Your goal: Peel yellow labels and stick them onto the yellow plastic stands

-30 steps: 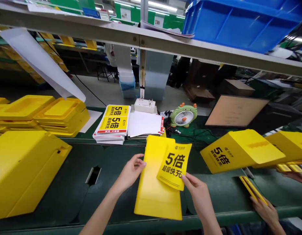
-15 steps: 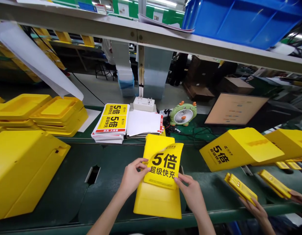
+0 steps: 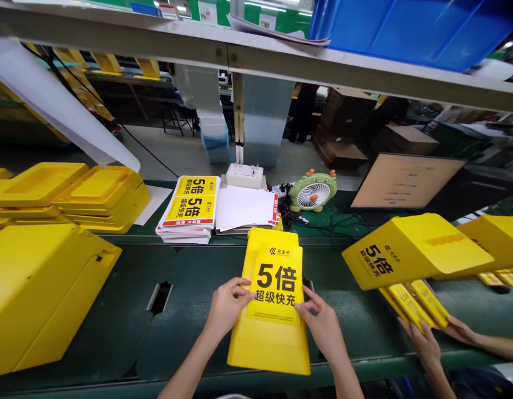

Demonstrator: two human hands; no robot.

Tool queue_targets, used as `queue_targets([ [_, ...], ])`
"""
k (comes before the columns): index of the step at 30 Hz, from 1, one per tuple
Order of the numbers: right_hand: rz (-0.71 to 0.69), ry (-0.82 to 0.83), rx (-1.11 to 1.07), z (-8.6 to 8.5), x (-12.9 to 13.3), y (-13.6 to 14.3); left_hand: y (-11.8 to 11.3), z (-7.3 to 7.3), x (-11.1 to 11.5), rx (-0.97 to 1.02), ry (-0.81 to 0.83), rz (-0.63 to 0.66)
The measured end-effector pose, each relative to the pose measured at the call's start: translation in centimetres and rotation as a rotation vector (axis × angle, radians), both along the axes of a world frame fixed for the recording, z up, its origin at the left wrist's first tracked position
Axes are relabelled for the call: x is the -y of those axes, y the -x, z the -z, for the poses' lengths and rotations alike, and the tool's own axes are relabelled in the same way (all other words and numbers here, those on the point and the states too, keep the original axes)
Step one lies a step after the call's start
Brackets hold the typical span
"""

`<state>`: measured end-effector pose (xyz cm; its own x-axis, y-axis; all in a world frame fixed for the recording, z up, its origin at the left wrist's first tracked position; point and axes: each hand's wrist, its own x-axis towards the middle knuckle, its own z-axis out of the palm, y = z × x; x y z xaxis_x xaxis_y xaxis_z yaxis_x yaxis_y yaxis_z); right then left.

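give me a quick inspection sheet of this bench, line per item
surface: dark green belt with a slot cut in it
job's things: yellow sticker printed with a big 5, lying flat on the yellow panel
clutter: stack of stickers, white sheets, large yellow housing, yellow trays, labelled yellow housing
grippers: left hand fingers on the sticker's left edge; right hand fingers on its right edge
cables: black wires beside the green fan
surroundings: shelf overhead with a blue crate; a co-worker's hands holding yellow strips
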<state>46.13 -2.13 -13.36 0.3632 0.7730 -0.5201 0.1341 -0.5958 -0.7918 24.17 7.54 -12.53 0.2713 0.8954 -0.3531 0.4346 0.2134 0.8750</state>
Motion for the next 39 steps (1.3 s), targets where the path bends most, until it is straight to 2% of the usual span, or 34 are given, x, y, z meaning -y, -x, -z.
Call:
queue_targets([
  [6, 0.012, 0.021, 0.028, 0.4, 0.2, 0.3, -0.1, 0.0, 0.0, -0.019, 0.006, -0.007],
  [14, 0.018, 0.02, 0.041, 1.3, 0.4, 0.1, -0.1, 0.6, 0.0, 0.015, 0.051, -0.015],
  [21, 0.077, 0.028, -0.06, 0.4, 0.4, 0.6, -0.2, 0.1, 0.0, -0.05, 0.007, -0.009],
  [29, 0.095, -0.032, 0.006, 1.6, 0.6, 0.6, -0.2, 0.1, 0.0, -0.059, -0.004, -0.018],
  [35, 0.136, -0.053, -0.078, 1.3, 0.5, 0.8, -0.4, -0.1, 0.0, -0.041, 0.004, -0.032],
  [39, 0.144, -0.056, -0.041, 1.4, 0.4, 0.9, -0.4, -0.3, 0.1, -0.024, 0.026, -0.034],
])
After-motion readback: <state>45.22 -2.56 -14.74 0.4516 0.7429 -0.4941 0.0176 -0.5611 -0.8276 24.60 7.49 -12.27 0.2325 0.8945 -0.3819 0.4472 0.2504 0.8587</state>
